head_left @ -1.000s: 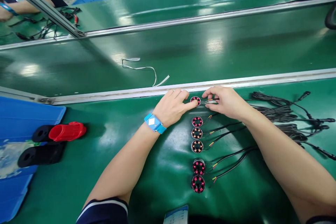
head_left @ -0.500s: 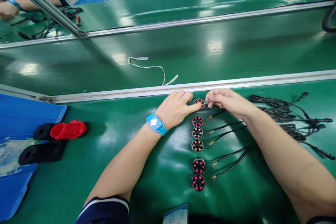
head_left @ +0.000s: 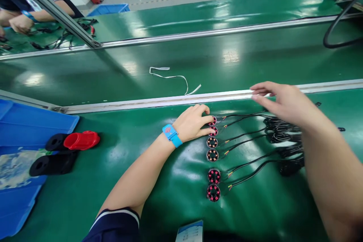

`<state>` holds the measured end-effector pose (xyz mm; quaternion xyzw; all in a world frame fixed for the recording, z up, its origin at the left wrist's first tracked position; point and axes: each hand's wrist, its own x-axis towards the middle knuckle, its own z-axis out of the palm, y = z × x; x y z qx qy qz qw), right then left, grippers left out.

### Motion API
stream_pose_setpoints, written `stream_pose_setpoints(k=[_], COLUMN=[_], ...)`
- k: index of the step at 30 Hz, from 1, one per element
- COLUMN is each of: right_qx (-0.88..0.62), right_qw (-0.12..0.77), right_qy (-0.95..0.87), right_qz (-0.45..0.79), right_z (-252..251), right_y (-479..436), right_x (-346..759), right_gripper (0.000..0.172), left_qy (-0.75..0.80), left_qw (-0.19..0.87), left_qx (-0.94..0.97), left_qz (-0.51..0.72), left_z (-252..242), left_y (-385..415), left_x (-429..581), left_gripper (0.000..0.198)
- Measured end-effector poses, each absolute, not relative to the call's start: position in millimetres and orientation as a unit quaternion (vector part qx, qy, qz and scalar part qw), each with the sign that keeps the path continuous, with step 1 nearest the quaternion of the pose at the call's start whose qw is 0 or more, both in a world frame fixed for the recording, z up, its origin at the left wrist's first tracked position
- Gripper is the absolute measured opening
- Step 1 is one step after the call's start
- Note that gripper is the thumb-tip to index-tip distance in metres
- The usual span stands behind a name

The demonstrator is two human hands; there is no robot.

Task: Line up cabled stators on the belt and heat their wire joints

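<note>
Several round motor stators with copper or pink-red windings form a column on the green mat. At its far end, my left hand (head_left: 193,124) has its fingers on the top stator (head_left: 213,120) and its thumb on the second stator (head_left: 213,131). A copper-wound stator (head_left: 212,142) and a larger red-wound one (head_left: 213,193) are farther down the column. Black cables (head_left: 246,134) with bare coloured ends lie right of the stators. My right hand (head_left: 279,100) hovers above the cable bundles, empty, with fingers extended and thumb apart. A blue wrist strap (head_left: 172,135) circles my left wrist.
At left, a blue bin (head_left: 17,200) stands near black holders (head_left: 53,163) and a red plastic part (head_left: 82,140). A metal rail (head_left: 147,104) crosses behind the stators, with a white strip (head_left: 176,76) beyond. Another person's hand (head_left: 21,24) shows at upper left.
My right hand has released the top stator's thin wires and lifted away to the right. My left thumb now rests on the second stator. The view has shifted slightly.
</note>
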<state>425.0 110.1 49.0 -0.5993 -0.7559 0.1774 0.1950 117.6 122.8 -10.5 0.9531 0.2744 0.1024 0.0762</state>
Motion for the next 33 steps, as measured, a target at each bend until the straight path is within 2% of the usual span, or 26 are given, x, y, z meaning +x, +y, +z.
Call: stream_pose_setpoints(k=[3,7,12,15,20,24,33], right_qx=[-0.651,-0.656,-0.637,-0.624,-0.606,-0.614,-0.617], right_qw=[0.125,0.069,0.134,0.166,0.206,0.203,0.184], right_qy=[-0.740,-0.746,-0.756,-0.761,-0.766,-0.762,-0.762], right_qz=[0.114,0.096,0.065,0.062,0.062,0.047,0.070], right_z=[44,6,-30,-37,-40,-40,-32], right_y=[99,83,73,74,79,78,56], right_x=[465,501,514,517,519,519,521], right_gripper=[0.048,0.064,0.062,0.057,0.055,0.060,0.060], left_qy=[0.272,0.328,0.526,0.580,0.616,0.613,0.582], left_qw=[0.082,0.081,0.020,-0.003,-0.044,-0.036,0.005], left_qx=[0.952,0.929,0.841,0.807,0.763,0.749,0.774], left_qz=[0.111,0.149,0.121,0.115,0.192,0.251,0.250], left_z=[-6,3,-10,-28,-36,-32,-35], left_y=[123,121,92,66,42,41,41], left_x=[118,109,75,52,36,43,41], left_gripper=[0.038,0.041,0.040,0.036,0.024,0.021,0.021])
